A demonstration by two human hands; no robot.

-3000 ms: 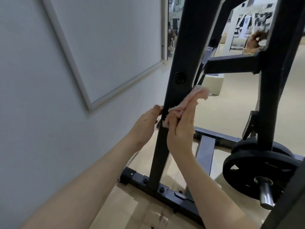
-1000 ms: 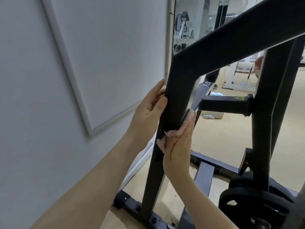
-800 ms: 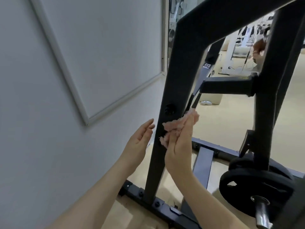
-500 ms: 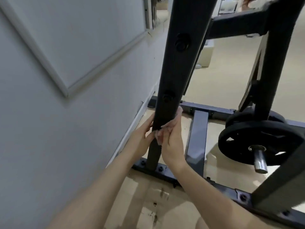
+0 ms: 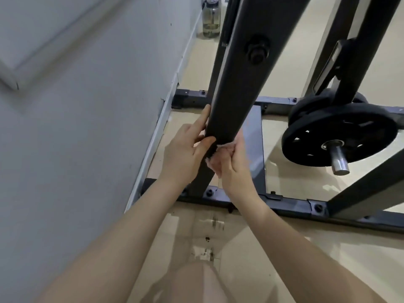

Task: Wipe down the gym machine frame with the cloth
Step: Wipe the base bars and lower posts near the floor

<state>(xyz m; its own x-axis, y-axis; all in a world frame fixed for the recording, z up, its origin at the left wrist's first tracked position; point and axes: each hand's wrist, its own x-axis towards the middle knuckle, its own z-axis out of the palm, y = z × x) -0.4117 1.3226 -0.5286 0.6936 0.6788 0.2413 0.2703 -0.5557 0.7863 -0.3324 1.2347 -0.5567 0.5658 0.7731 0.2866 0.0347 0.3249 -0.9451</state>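
The black post (image 5: 236, 84) of the frame ran long and slanted, from the top of the view down and leftward to its foot on the base rail (image 5: 290, 204), so the stretch left to wipe lay below both hands, along that axis. The right hand (image 5: 234, 169) sat on the post's right side with the cloth (image 5: 213, 161) pinched in its curled fingers; only a small pale-pink wad showed, pressed against the post's near edge just under the left thumb. The left hand (image 5: 185, 154) lay on the opposite side, its fingers stretched up along the left face and its thumb hooked across the front, so it clasped the post and braced it. Both hands were touching the post at about the same height, low down, with the right one a shade lower and nearer the foot. In my judgement the next stroke belonged to the right hand, sliding the cloth down the slant to the bolted joint

Against the wall (image 5: 87, 127) beyond the post stood 1 clear bottle (image 5: 211, 20); it seemed to hold some liquid, though how much could not be told. A weight plate (image 5: 338, 136) hung on its peg to the right, well apart from the hands
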